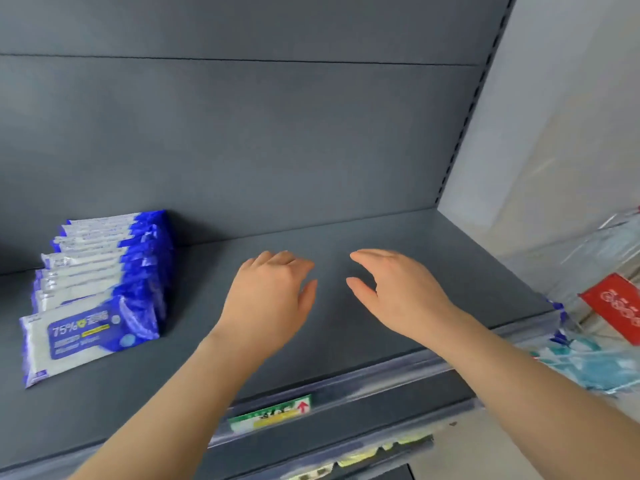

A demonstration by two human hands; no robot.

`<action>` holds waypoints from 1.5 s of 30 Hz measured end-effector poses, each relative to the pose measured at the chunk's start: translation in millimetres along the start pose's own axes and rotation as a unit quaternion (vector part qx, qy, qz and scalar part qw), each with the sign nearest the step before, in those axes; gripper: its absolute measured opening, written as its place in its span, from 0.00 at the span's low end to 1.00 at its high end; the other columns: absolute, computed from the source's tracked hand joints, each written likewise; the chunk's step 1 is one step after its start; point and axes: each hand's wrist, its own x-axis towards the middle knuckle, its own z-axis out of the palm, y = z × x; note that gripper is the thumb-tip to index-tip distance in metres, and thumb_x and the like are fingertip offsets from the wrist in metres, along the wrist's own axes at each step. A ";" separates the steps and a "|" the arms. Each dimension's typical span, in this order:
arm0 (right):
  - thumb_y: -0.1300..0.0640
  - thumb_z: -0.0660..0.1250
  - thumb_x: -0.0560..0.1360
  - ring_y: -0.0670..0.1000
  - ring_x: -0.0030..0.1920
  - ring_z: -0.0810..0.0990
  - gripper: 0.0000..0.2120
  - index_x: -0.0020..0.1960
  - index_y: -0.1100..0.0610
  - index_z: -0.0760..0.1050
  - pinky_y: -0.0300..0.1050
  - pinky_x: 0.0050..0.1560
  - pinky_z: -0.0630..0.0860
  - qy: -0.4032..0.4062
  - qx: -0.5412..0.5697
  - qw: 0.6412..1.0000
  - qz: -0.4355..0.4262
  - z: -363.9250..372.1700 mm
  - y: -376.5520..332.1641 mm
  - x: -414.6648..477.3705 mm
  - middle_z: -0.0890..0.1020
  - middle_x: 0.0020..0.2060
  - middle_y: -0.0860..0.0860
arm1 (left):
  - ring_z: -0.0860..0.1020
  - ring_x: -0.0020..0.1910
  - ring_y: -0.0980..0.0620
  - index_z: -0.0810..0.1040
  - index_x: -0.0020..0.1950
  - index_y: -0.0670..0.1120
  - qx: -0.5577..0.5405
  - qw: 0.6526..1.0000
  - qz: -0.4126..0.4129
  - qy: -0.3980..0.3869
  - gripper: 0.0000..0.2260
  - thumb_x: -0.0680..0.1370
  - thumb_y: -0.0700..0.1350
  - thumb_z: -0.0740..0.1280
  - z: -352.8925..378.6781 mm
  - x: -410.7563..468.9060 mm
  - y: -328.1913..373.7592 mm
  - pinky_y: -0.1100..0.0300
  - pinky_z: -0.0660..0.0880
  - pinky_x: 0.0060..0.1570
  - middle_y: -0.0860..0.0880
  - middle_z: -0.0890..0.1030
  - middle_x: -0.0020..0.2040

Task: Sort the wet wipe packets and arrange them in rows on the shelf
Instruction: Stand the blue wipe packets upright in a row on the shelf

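A row of several blue and white wet wipe packets (93, 292) leans front to back on the left part of the grey shelf (398, 271). The front packet shows "75%" on its blue label. My left hand (273, 296) hovers over the middle of the shelf, fingers loosely curled, holding nothing. My right hand (398, 292) hovers beside it, a hand's width to the right, thumb and fingers spread and empty. Neither hand touches a packet.
The shelf's front rail carries a green and white price label (270, 412). A grey side panel (554, 116) closes the shelf on the right. At the lower right lies a clear bin (595, 362) with teal packets and a red tag (616, 306).
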 end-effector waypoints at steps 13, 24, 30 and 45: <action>0.49 0.60 0.80 0.55 0.59 0.77 0.17 0.65 0.55 0.74 0.47 0.58 0.71 0.025 -0.020 0.987 0.156 -74.6 318.0 -130.8 0.79 0.61 0.53 | 0.80 0.42 0.43 0.83 0.49 0.46 -0.125 0.984 0.122 -0.031 0.11 0.75 0.49 0.64 115.6 117.4 336.7 0.51 0.78 0.42 0.48 0.83 0.43; 0.47 0.57 0.80 0.51 0.60 0.77 0.19 0.70 0.49 0.70 0.47 0.57 0.75 -0.016 -0.023 0.961 0.274 -58.9 565.0 -118.9 0.78 0.63 0.50 | 0.77 0.53 0.47 0.79 0.58 0.49 -0.111 0.978 0.130 -0.123 0.15 0.80 0.53 0.58 262.8 254.4 502.3 0.52 0.75 0.52 0.48 0.80 0.55; 0.48 0.57 0.81 0.53 0.58 0.78 0.17 0.67 0.51 0.73 0.47 0.55 0.75 -0.049 -0.014 0.950 0.307 -43.3 686.8 -75.8 0.79 0.60 0.51 | 0.77 0.54 0.48 0.77 0.60 0.49 -0.110 0.968 0.099 -0.205 0.15 0.80 0.54 0.57 350.1 342.5 553.0 0.53 0.76 0.52 0.49 0.80 0.56; 0.50 0.59 0.80 0.54 0.64 0.74 0.19 0.69 0.54 0.71 0.48 0.65 0.69 -0.170 0.088 0.941 0.280 140.2 983.0 13.7 0.77 0.65 0.53 | 0.77 0.57 0.47 0.77 0.62 0.53 -0.114 0.922 -0.079 -0.361 0.13 0.80 0.52 0.61 618.4 439.7 609.6 0.54 0.74 0.56 0.49 0.80 0.59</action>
